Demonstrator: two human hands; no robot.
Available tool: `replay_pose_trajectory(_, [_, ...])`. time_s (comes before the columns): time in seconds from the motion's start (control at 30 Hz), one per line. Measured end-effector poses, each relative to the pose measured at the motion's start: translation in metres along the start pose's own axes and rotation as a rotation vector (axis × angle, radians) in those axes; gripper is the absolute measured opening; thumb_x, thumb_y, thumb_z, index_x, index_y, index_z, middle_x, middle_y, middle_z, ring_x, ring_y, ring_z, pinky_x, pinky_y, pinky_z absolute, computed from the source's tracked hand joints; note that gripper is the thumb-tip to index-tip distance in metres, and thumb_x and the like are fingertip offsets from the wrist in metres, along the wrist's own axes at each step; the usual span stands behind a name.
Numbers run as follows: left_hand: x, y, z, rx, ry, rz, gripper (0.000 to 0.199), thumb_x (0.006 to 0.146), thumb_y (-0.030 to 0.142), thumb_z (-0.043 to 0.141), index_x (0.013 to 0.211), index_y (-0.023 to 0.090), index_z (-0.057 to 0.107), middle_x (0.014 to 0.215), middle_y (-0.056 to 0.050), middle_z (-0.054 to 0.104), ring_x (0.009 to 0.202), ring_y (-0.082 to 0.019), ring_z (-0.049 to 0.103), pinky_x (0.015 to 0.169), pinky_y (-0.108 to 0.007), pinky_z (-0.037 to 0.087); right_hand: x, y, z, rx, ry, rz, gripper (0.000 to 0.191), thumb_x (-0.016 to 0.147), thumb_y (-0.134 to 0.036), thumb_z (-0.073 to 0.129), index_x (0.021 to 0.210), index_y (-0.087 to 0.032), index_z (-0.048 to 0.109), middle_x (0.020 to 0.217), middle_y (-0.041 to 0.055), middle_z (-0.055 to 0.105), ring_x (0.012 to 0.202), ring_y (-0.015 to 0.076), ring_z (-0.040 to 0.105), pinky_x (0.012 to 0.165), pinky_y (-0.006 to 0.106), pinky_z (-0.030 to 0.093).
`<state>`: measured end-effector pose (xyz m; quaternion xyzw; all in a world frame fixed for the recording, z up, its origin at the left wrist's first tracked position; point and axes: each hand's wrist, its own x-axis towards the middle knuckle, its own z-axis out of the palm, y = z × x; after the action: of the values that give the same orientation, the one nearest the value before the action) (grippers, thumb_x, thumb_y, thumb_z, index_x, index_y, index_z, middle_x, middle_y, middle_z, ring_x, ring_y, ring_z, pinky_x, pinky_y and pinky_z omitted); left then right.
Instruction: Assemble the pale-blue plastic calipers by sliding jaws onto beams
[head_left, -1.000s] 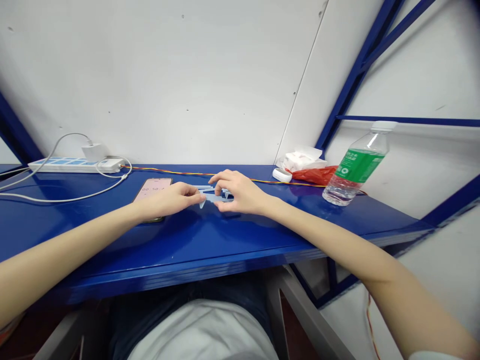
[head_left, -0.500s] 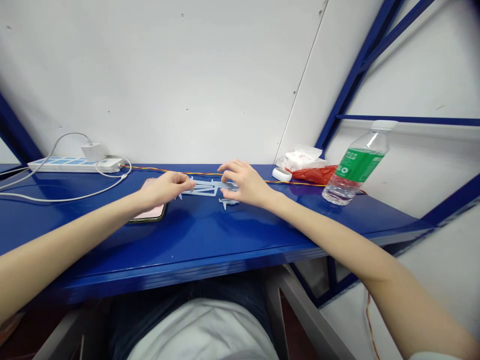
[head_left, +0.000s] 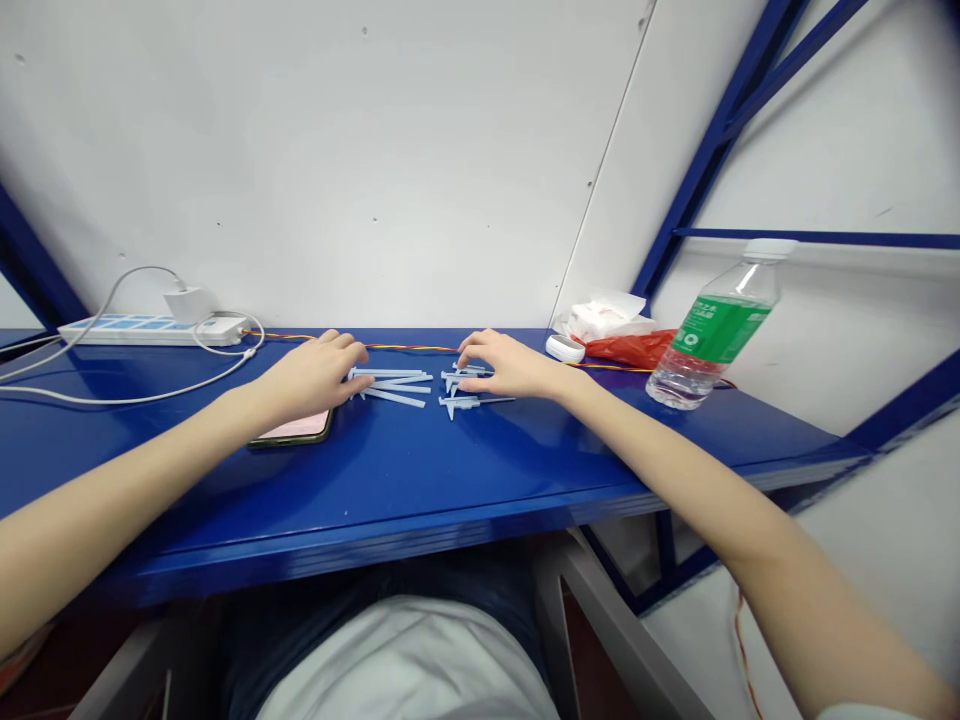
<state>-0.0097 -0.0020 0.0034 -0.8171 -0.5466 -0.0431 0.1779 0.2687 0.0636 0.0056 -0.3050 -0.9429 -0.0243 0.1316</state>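
Several pale blue caliper beams (head_left: pixel 397 386) lie fanned out on the blue table, their left ends by my left hand (head_left: pixel 320 372). That hand has its fingers apart, with thumb and fingertips around those ends. To the right, several pale blue caliper pieces with jaws (head_left: pixel 466 402) lie in a group, jaws toward the left. My right hand (head_left: pixel 506 364) rests over the upper ones, fingers spread and partly covering them. A phone (head_left: pixel 300 430) lies partly under my left wrist.
The blue table (head_left: pixel 420 470) carries a white power strip (head_left: pixel 135 330) with white cables at the left. At the right stand a water bottle (head_left: pixel 712 335), a white oval object (head_left: pixel 565 348), tissues (head_left: pixel 611 315) and a red bag (head_left: pixel 634 349). Thin wires run along the wall.
My left hand has moved slightly left and its fingers have opened. A long piece between the hands is now apart from the right group. My right hand has shifted slightly right.
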Motion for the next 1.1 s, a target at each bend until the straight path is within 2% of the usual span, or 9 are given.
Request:
replay_pose_trajectory(0.07, [-0.001,0.006,0.003,0.059,0.004,0.095,0.038,0.088,0.041,0.041,0.107,0.014,0.059,0.107,-0.012,0.061,0.104,-0.026,0.052,0.086,-0.036,0.043,-0.002,-0.003,-0.002,0.032,-0.051,0.001,0.033,0.080,-0.046,0.060,0.098,-0.020,0.066,0.113,0.0107,0.058,0.106,0.0273,0.051,0.091,0.042,0.041])
replay_pose_trajectory(0.17, [-0.002,0.011,0.008,0.146,0.029,0.165,0.031,0.088,0.037,0.044,0.104,0.016,0.060,0.109,-0.012,0.060,0.105,-0.026,0.052,0.085,-0.036,0.043,-0.003,-0.008,-0.002,0.080,-0.103,0.005,0.034,0.075,-0.045,0.065,0.100,-0.022,0.067,0.115,0.0092,0.057,0.108,0.0279,0.049,0.093,0.044,0.040])
replay_pose_trajectory(0.3, [-0.001,0.011,0.011,0.219,0.045,0.218,0.022,0.087,0.030,0.048,0.095,0.016,0.064,0.100,-0.012,0.063,0.098,-0.026,0.055,0.083,-0.036,0.043,-0.004,-0.010,0.000,0.096,-0.121,0.001,0.032,0.075,-0.041,0.066,0.102,-0.023,0.066,0.115,0.0079,0.057,0.109,0.0272,0.049,0.094,0.044,0.039])
replay_pose_trajectory(0.43, [0.001,0.011,0.010,0.250,0.011,0.231,0.020,0.088,0.026,0.047,0.092,0.015,0.064,0.094,-0.012,0.064,0.095,-0.026,0.056,0.080,-0.036,0.043,-0.002,-0.006,0.004,0.116,-0.136,-0.019,0.029,0.076,-0.040,0.065,0.100,-0.024,0.065,0.116,0.0071,0.056,0.110,0.0264,0.048,0.095,0.043,0.039])
replay_pose_trajectory(0.73, [0.010,0.004,0.014,0.246,-0.015,0.208,0.023,0.088,0.021,0.042,0.086,0.015,0.064,0.090,-0.012,0.066,0.092,-0.025,0.057,0.080,-0.036,0.043,0.004,-0.004,0.011,0.076,-0.021,-0.012,0.026,0.081,-0.039,0.060,0.099,-0.020,0.065,0.115,0.0097,0.058,0.108,0.0265,0.050,0.092,0.043,0.042])
replay_pose_trajectory(0.87, [0.012,0.001,0.015,0.252,-0.022,0.224,0.024,0.088,0.020,0.041,0.083,0.015,0.064,0.089,-0.013,0.065,0.090,-0.026,0.058,0.079,-0.037,0.044,0.005,0.003,0.012,0.020,0.042,0.039,0.024,0.083,-0.038,0.058,0.099,-0.020,0.065,0.110,0.0100,0.059,0.105,0.0267,0.052,0.090,0.042,0.043])
replay_pose_trajectory(1.1, [0.015,-0.003,0.017,0.293,-0.031,0.279,0.022,0.088,0.019,0.042,0.085,0.015,0.064,0.091,-0.012,0.065,0.094,-0.026,0.057,0.079,-0.037,0.044,0.007,0.011,0.015,-0.011,0.007,0.131,0.023,0.083,-0.037,0.058,0.093,-0.018,0.067,0.113,0.0118,0.059,0.105,0.0280,0.054,0.088,0.043,0.045])
